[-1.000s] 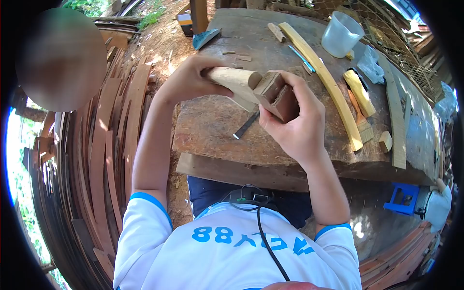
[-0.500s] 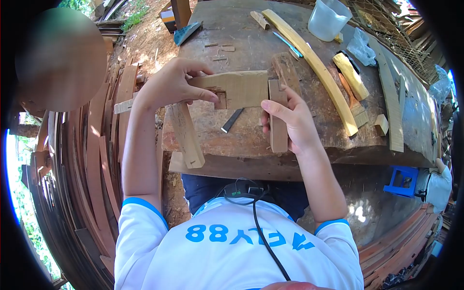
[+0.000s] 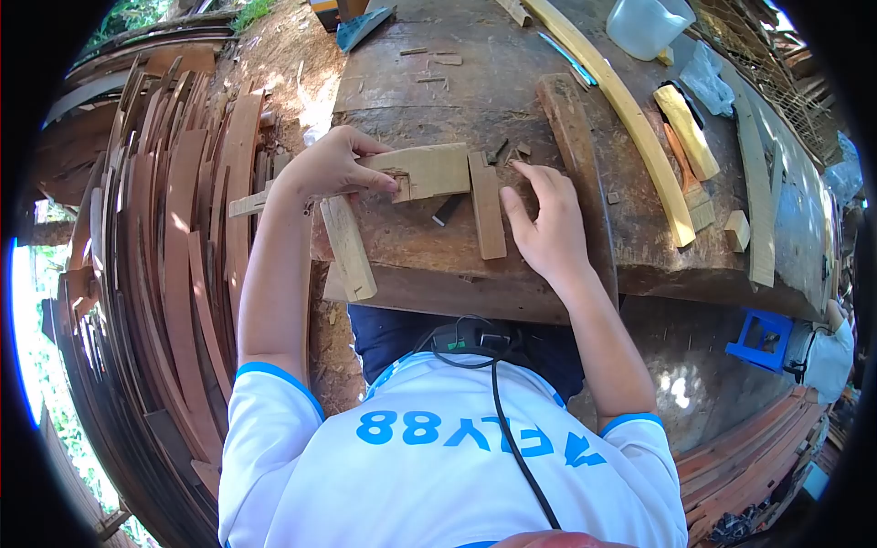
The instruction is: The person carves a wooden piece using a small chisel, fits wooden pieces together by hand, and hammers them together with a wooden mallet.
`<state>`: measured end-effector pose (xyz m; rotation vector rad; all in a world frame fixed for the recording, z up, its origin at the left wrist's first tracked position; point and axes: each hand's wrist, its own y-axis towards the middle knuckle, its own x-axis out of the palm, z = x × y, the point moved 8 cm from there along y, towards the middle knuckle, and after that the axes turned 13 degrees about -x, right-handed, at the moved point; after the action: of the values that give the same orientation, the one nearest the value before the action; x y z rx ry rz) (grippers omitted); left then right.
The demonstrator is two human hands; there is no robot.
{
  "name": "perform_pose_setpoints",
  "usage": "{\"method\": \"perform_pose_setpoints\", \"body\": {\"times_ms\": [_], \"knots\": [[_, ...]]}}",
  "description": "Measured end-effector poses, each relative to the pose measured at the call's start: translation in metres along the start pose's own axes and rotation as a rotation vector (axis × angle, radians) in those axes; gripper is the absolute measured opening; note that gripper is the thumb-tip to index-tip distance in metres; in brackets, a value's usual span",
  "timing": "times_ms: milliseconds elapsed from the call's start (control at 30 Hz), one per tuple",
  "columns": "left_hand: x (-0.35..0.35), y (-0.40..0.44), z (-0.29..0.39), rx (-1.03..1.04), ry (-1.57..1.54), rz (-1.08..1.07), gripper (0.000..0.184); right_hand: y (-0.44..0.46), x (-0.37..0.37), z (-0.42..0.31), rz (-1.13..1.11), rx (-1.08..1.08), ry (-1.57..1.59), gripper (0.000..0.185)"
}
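My left hand [image 3: 333, 167] grips a pale wooden piece [image 3: 438, 172] with a square notch cut near my thumb. Another wooden piece [image 3: 347, 247] slants down toward me just below that hand. A short reddish wooden block [image 3: 487, 205] stands against the right end of the notched piece. Just right of the block, my right hand [image 3: 550, 217] has its fingers apart and holds nothing. Its index fingertip is near small dark scraps [image 3: 510, 153] on the worn table. Partly under the notched piece lies a dark flat blade [image 3: 447, 210].
On the table [image 3: 393, 78], a long curved strip [image 3: 621, 100] runs down the right side, near a mallet-like wooden piece [image 3: 687, 132], a brush [image 3: 690, 183] and a white container [image 3: 644, 27]. Stacked planks [image 3: 183, 228] fill the left. A blue stool [image 3: 760, 340] stands at right.
My right hand has let go of the reddish block and moved slightly right, its fingers now apart. The notched piece, still in my left hand, sits lower and further left.
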<state>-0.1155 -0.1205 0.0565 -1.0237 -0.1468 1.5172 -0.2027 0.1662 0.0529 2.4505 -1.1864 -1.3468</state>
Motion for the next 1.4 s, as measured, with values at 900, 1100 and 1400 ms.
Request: {"method": "perform_pose_setpoints", "body": {"times_ms": [900, 1100, 1400], "knots": [[-0.028, -0.032, -0.013, 0.195, 0.151, 0.205, 0.057, 0.009, -0.016, 0.022, 0.012, -0.221, -0.278, 0.014], [-0.042, -0.116, 0.065, 0.509, 0.423, 0.616, 0.051, 0.003, -0.022, 0.034, 0.042, -0.145, -0.341, 0.016], [-0.006, -0.12, 0.075, 0.784, 0.625, 1.092, 0.042, -0.006, -0.012, 0.036, 0.026, -0.027, -0.451, 0.024]]}}
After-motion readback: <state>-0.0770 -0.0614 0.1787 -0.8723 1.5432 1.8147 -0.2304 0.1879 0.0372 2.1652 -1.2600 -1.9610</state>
